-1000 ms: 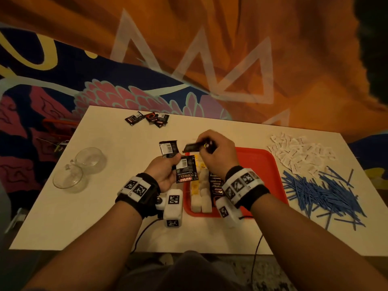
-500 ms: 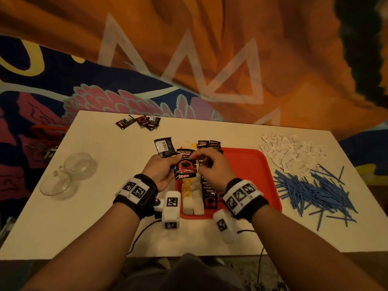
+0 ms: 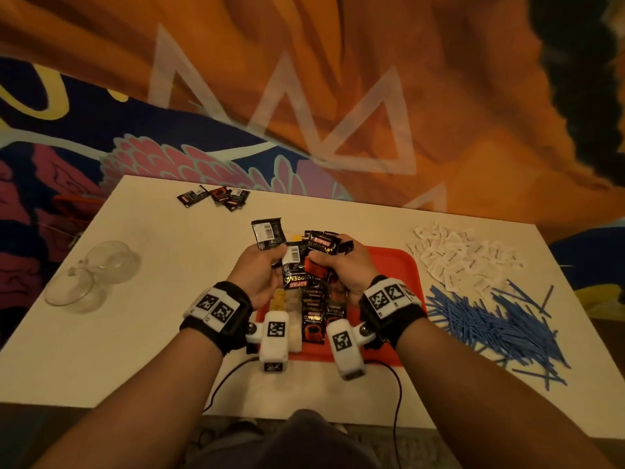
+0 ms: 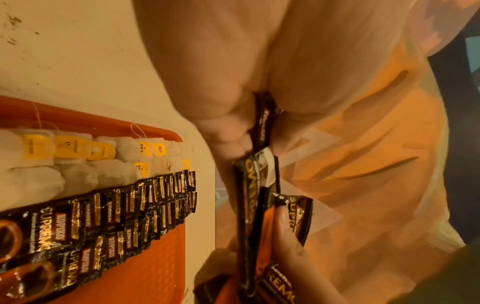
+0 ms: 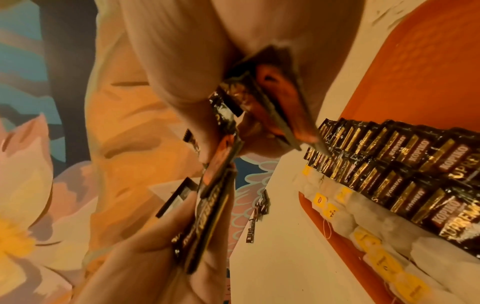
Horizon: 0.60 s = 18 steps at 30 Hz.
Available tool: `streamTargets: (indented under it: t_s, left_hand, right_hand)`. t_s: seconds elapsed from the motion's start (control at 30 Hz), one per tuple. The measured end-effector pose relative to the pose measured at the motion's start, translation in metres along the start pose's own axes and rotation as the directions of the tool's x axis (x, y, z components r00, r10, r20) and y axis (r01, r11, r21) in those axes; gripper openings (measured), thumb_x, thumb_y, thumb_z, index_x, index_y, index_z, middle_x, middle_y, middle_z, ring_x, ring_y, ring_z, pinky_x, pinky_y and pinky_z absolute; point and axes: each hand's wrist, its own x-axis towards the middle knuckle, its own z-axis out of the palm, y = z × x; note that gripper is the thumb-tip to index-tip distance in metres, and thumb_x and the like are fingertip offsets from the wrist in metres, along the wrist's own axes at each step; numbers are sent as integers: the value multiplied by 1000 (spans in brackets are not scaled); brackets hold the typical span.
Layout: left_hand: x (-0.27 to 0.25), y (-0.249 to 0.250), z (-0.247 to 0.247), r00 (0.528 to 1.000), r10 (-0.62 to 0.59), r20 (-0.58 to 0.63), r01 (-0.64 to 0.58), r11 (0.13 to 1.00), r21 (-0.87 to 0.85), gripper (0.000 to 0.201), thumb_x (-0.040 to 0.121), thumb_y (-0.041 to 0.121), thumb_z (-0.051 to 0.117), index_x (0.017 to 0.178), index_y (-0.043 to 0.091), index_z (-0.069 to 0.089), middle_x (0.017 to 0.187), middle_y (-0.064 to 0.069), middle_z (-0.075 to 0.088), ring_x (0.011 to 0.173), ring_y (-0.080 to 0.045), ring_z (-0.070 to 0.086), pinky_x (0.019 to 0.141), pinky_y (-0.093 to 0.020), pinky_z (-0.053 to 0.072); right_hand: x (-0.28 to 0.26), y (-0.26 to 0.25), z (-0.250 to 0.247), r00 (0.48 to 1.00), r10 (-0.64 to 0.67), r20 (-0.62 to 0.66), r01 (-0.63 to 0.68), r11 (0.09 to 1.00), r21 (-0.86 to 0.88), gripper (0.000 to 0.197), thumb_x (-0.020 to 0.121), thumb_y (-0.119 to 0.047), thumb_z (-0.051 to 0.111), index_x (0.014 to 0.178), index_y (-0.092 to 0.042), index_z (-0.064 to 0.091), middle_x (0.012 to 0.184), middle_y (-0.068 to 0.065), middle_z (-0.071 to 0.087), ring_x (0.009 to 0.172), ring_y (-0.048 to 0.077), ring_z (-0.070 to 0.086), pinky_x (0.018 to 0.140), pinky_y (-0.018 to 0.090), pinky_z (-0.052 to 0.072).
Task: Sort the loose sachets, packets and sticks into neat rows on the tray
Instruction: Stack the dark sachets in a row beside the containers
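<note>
My left hand (image 3: pixel 260 272) pinches a small fan of black coffee sachets (image 3: pixel 297 265), and my right hand (image 3: pixel 341 265) has its fingers curled on the same bunch, so both grips are closed on it just above the far end of the red tray (image 3: pixel 399 292). From the wrist views I think I hold three or four sachets, but the blur makes the count unsure.

Below my grip, two rows of tea bags (image 4: pixel 78 156) and two overlapping rows of coffee sachets (image 4: pixel 109 218) already lie along the tray's left part; its right part is bare.

Plenty remains: a few sachets (image 3: pixel 216 196) at the table's (image 3: pixel 135 333) far edge, and the heap of white packets (image 3: pixel 463 258) and blue sticks (image 3: pixel 490 319) to the right.
</note>
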Motion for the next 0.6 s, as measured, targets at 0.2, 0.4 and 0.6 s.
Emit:
streamTargets:
  t_s: [0.2,0.4,0.6]
  left_hand:
    - [0,-10,13,997,12,-81,-12,1000,-8,19,100,1,49,115,-1,61,97,-14,74,80,-23,73,64,-35,62]
    - [-2,-8,23,994,4,-109,-9,999,-47,11,99,-1,51,102,-1,62,84,-13,75,80,-24,72,65,-38,62]
    - [-4,-10,31,983,45,-176,-51,998,-29,18,98,-1,53,113,-2,62,97,-15,73,87,-25,71,63,-35,61]
  right_hand:
    - [3,-1,-29,997,-14,-74,16,999,32,20,83,2,69,88,-13,58,79,9,68,59,19,67,46,25,50]
    - [8,-7,-35,996,-20,-91,22,1000,17,30,71,6,54,77,-23,54,96,27,62,75,35,67,60,33,53]
    - [4,-12,-25,995,-26,97,25,1000,13,47,82,16,35,103,-18,60,105,16,61,78,25,63,59,30,53]
